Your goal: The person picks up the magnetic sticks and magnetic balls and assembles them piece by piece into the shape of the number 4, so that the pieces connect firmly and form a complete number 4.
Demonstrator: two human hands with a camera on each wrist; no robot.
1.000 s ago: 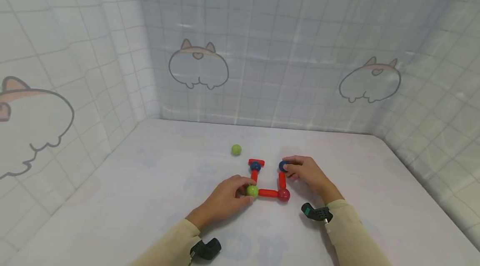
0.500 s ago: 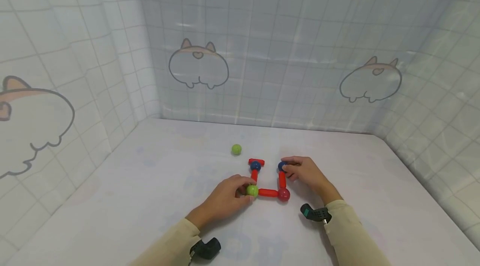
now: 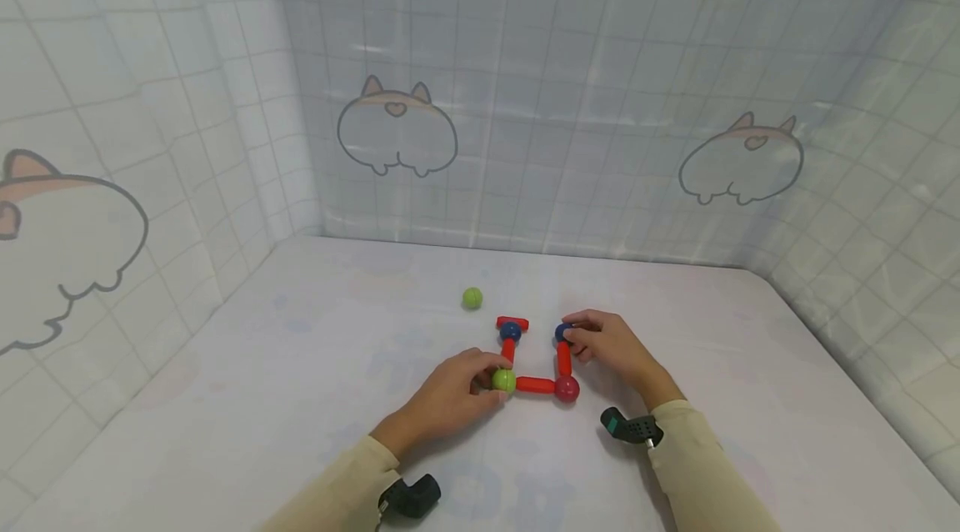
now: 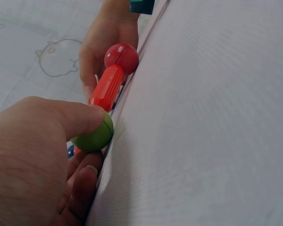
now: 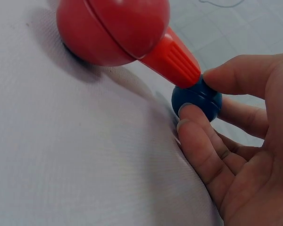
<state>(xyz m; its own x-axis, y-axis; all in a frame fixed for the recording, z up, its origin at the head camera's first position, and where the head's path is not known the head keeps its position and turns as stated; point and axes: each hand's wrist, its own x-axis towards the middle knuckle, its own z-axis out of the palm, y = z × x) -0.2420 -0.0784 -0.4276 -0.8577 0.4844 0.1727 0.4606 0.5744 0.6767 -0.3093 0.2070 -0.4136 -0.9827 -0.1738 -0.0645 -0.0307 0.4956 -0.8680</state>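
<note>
1 red ball (image 3: 567,388); left of it 2 green balls (image 3: 472,298); beyond it 2 blue balls (image 3: 510,333); 4 red rods (image 3: 536,385), 2 touching it; 2 hands (image 3: 453,392).

- The right hand (image 3: 611,347) partly hides the far right blue plastic ball (image 3: 561,333).
- The right wrist view's top edge crops the red plastic ball (image 5: 111,30).
</note>
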